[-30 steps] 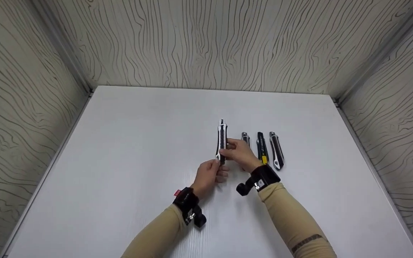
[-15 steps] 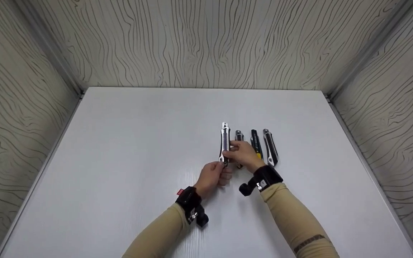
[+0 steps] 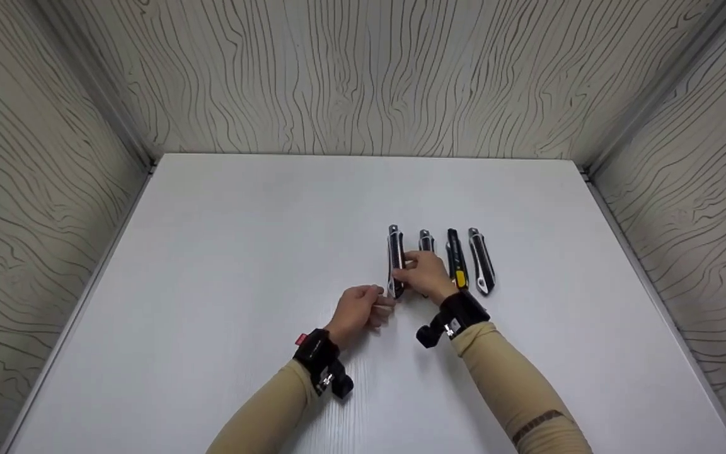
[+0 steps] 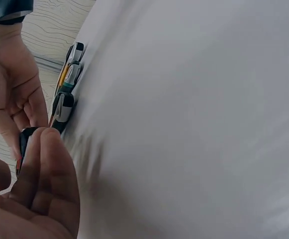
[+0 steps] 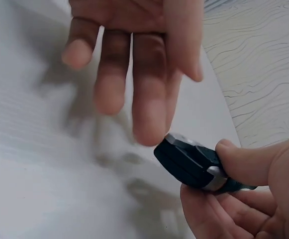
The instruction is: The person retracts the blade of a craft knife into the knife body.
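My right hand (image 3: 427, 274) pinches a black-and-silver utility knife (image 3: 395, 252) between thumb and fingers. Its silver tip points toward the back wall. Below its rear end is my left hand (image 3: 358, 309), fingers loosely extended and holding nothing. In the right wrist view one left fingertip (image 5: 149, 132) is close to the knife's butt; whether they touch I cannot tell. To the right lie a similar utility knife (image 3: 426, 241), partly hidden by my right hand, a black one with a yellow slider (image 3: 460, 279), and another black-and-silver one (image 3: 482, 261).
A white table (image 3: 243, 252) carries the knives, which lie in a rough row right of centre. Wood-patterned panels (image 3: 350, 75) stand at the back and both sides. A camera (image 3: 429, 336) is strapped to each wrist.
My left hand has let go of the knife's rear end and shifted slightly left. The knife in my right hand has come down toward the table, and its tip has drawn nearer to me.
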`<state>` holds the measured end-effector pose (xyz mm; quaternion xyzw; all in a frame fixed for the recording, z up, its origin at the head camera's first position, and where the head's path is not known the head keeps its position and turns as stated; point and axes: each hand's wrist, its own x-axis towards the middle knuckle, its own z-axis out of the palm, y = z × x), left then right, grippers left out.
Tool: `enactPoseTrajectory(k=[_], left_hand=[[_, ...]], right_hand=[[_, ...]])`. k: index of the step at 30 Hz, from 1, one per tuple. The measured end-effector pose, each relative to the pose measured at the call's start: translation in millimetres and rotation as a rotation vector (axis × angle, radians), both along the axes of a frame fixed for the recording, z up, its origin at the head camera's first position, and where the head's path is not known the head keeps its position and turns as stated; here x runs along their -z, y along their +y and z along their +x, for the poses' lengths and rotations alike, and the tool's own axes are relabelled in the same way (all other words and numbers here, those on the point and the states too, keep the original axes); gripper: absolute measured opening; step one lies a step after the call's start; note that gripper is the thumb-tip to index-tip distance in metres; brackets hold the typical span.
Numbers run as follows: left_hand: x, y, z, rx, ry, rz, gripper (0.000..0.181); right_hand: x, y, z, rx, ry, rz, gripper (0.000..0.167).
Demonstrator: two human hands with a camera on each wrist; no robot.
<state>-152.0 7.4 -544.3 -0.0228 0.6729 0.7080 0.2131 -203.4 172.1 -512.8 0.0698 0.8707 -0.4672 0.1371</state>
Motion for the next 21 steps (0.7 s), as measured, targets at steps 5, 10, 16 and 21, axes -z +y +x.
enactPoseTrajectory(k=[5,10,16,21], left_hand=[[-3.7,-8.2,-0.6,-0.018,0.011,-0.015,0.038],[-3.0,-10.1,-0.8,-0.029,0.003,-0.002,0.038],[-0.5,-11.9,-2.1,-0.032,0.010,-0.005,0.038],[-2.4,-14.7,-2.1,-0.042,-0.001,-0.012,0.038]], right_hand=[[3.9,-5,-1.0,-0.007,0.047,0.120,0.045],[8.4,-9,-2.0,-0.013,0.093,0.239,0.047],[12.6,-11,-4.2,-0.024,0.143,0.307,0.045],[12.3,-15,-3.4,-0.021,0.172,0.343,0.035]])
